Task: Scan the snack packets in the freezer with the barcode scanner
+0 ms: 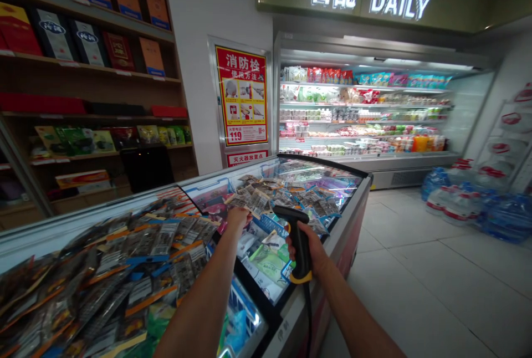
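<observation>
My right hand (pixel 311 247) is wrapped round the grip of a black and yellow barcode scanner (pixel 300 241), its cable hanging down over the freezer's side. Reaching forward over the glass, my left hand (pixel 239 218) has its fingers closed on the edge of a snack packet (pixel 255 201) with a dark, printed back. Other snack packets (pixel 316 200) lie scattered on the glass top beyond both hands. To the left, a big heap of similar packets (pixel 124 252) with orange and blue edges covers the near glass. Green bags (pixel 266 255) show inside the chest freezer (pixel 285 327).
A lit chiller (pixel 361 100) full of goods stands along the back wall. Bottled water packs (pixel 455 203) sit on the floor at right. Shelves (pixel 124 72) with boxes rise at left, and a dark screen (pixel 146 168) stands behind the freezer. Tiled floor (pixel 399 280) runs along its right side.
</observation>
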